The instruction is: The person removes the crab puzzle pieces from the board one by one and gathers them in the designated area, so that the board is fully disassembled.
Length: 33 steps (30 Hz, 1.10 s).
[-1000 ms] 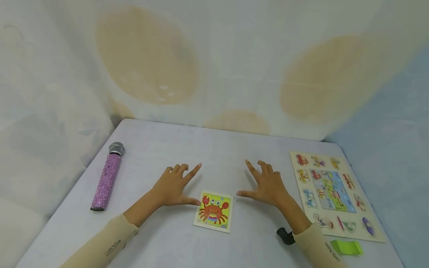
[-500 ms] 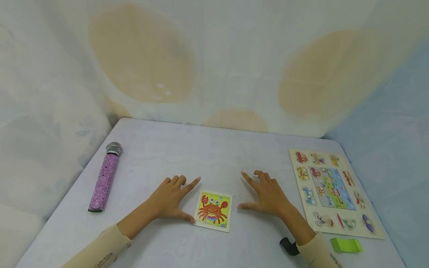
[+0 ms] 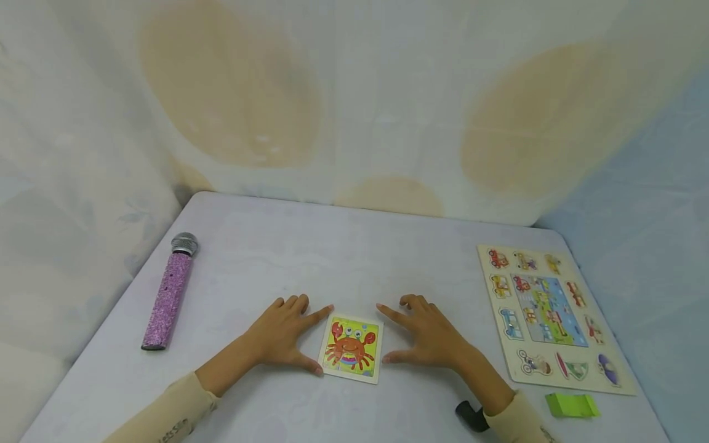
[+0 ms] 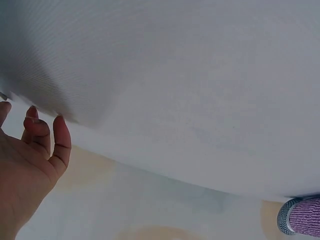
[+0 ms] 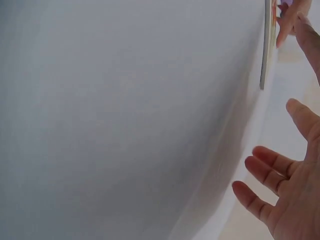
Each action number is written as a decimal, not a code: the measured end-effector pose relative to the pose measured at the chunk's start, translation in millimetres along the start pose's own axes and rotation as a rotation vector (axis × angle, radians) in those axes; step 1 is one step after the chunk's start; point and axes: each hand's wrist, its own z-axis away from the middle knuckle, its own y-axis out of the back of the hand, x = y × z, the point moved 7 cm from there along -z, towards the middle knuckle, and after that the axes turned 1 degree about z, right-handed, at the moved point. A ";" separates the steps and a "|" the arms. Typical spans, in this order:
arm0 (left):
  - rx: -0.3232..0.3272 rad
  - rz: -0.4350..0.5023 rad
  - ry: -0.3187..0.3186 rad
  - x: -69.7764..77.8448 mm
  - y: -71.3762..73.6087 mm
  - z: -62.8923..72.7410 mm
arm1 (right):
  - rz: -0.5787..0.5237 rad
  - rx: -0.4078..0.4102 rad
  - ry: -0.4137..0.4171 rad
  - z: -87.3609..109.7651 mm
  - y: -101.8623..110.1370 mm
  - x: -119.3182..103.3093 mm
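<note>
A small square crab puzzle, a red crab on yellow with a pale border, lies flat on the white table. To its left is my left hand, thumb and index finger spread apart, their tips right at the puzzle's left corners. My right hand faces it from the other side, with the thumb tip close by the right edge and the index finger out toward the upper right corner. In the right wrist view the puzzle shows edge-on beyond the right fingers. Neither hand is curled round anything.
A sparkly purple microphone lies at the left. On the right are a large wooden vehicle puzzle board and a bright green block-like piece. A black object sits by the right sleeve. Cloth walls enclose the table.
Both hands have come down nearer the crab puzzle. My right hand has moved left toward its right edge, and the left thumb has shifted from its upper left side to its lower left corner.
</note>
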 end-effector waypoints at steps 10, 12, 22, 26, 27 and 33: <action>0.024 -0.002 0.005 -0.3 -0.6 2.2 | 0.016 -0.041 0.120 -24.7 -4.4 -37.1; 0.033 -0.001 0.008 0.1 -0.3 3.4 | 0.009 -0.052 0.145 -31.3 -6.8 -44.0; 0.052 0.014 0.001 5.0 1.2 5.8 | -0.040 -0.070 0.235 -56.1 -12.5 -61.8; 0.053 0.017 -0.005 6.5 1.0 5.9 | -0.070 -0.070 0.249 -60.1 -12.4 -63.6; 0.053 0.015 -0.004 6.7 0.7 5.9 | -0.078 -0.069 0.253 -60.6 -12.2 -64.1; 0.047 0.009 -0.004 7.5 -0.9 5.6 | -0.089 -0.095 0.230 -62.6 -14.7 -66.0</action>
